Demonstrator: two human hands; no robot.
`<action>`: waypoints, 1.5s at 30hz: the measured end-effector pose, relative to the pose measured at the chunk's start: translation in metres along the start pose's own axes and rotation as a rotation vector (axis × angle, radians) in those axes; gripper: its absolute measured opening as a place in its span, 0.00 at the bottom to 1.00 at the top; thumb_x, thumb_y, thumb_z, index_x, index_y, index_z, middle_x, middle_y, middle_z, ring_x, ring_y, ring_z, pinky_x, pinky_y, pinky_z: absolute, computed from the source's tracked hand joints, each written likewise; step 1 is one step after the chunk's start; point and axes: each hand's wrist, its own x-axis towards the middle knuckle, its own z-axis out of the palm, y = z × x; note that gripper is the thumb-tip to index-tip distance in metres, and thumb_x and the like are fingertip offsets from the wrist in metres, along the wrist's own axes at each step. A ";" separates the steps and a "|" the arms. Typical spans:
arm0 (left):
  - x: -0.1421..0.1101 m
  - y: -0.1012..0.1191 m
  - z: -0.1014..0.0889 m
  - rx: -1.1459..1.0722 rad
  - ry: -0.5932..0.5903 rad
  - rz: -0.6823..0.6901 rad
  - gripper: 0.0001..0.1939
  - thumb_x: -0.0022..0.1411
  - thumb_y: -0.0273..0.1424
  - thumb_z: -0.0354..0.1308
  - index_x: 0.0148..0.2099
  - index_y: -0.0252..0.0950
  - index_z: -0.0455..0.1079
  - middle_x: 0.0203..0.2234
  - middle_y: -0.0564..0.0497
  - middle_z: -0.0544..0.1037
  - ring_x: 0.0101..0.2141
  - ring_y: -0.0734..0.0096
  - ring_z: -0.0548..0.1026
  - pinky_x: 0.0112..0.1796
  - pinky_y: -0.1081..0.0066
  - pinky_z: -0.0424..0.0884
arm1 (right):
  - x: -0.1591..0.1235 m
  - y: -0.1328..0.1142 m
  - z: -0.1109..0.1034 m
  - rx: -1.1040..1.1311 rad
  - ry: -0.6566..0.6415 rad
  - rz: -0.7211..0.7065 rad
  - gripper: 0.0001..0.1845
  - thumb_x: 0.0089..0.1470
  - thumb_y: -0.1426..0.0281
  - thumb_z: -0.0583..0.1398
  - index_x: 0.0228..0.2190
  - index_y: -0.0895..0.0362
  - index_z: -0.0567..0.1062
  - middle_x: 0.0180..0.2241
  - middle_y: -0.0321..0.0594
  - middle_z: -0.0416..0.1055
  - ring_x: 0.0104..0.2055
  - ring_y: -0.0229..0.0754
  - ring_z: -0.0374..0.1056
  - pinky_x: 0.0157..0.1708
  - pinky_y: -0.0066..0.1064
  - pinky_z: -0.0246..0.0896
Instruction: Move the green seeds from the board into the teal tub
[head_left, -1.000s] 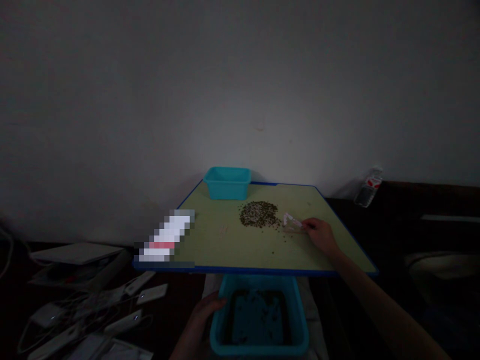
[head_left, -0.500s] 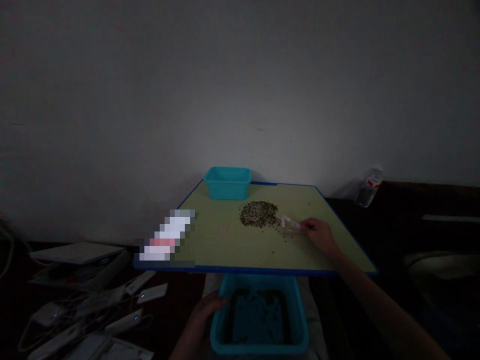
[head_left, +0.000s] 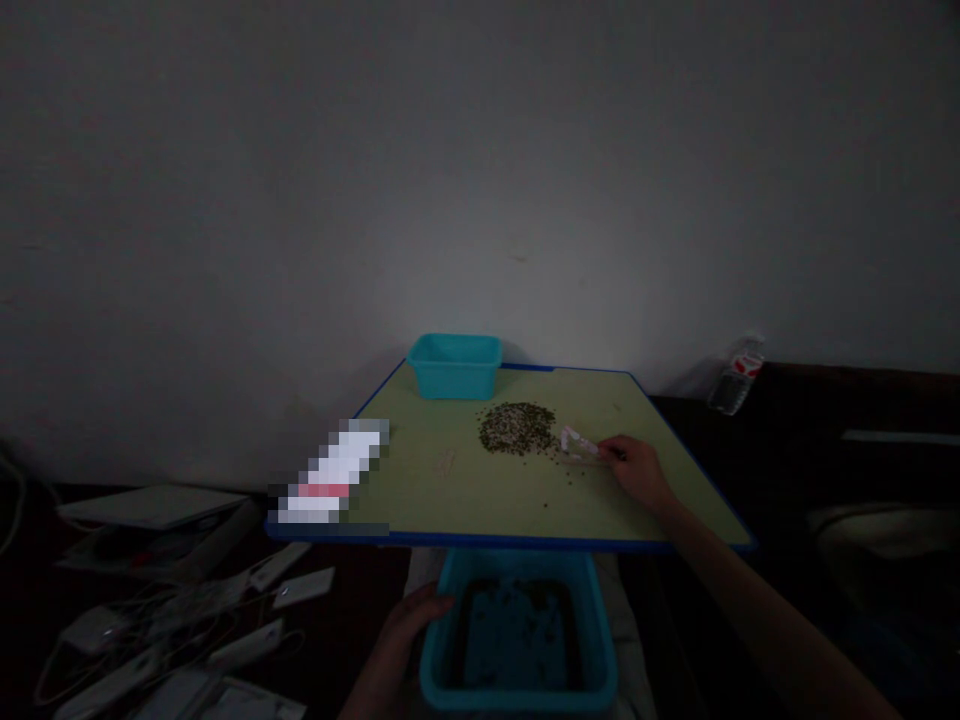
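My right hand is closed on the edge of a small clear plastic piece, which looks like a bag or scoop; its exact kind is hard to make out. The piece lies low over the table at the right side of a pile of small dark and pale grains. A few stray grains are scattered in front of it. My left hand grips the left rim of a blue plastic basin on my lap, thumb over the edge. Dark bits lie inside that basin.
A second blue basin stands at the back left of the folding table by the wall. A blurred-out bright item lies at the left edge. Power strips and cables are lower left; a plastic bottle leans at right.
The clear plastic piece has tilted and shifted slightly left toward the pile, with my right hand moving a little with it. My left hand and the basin keep their places.
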 end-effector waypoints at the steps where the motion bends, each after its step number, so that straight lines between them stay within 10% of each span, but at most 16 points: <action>1: 0.001 -0.001 -0.001 0.000 0.000 -0.006 0.08 0.46 0.30 0.57 0.32 0.36 0.74 0.23 0.50 0.81 0.27 0.58 0.76 0.31 0.62 0.71 | 0.000 -0.001 0.000 0.002 -0.003 -0.003 0.12 0.48 0.69 0.53 0.30 0.55 0.77 0.32 0.39 0.74 0.34 0.40 0.67 0.36 0.29 0.58; 45: 0.003 -0.005 -0.007 0.017 -0.061 0.024 0.11 0.47 0.33 0.57 0.35 0.36 0.74 0.28 0.48 0.81 0.31 0.55 0.76 0.33 0.61 0.70 | -0.005 -0.014 -0.001 -0.064 -0.039 -0.198 0.12 0.52 0.69 0.53 0.33 0.55 0.76 0.31 0.39 0.73 0.32 0.38 0.67 0.34 0.28 0.58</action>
